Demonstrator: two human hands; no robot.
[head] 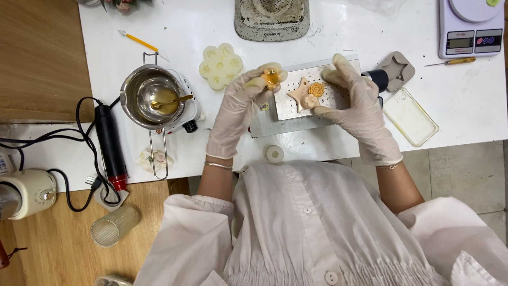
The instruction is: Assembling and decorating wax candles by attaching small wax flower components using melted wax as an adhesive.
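Melting pot (152, 96): sat at nine o'clock with a gold spoon (170, 100) in it, within my reach.
Left hand (241, 108): I pinched a small orange flower piece (272, 78), lifted for a look.
Right hand (355, 98): fingers pressed on the star-shaped piece (301, 94), steadying it on the perforated metal plate (330, 95).

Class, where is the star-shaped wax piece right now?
The star-shaped wax piece lies on the perforated metal plate, mid-table, between the gloved left hand and right hand.
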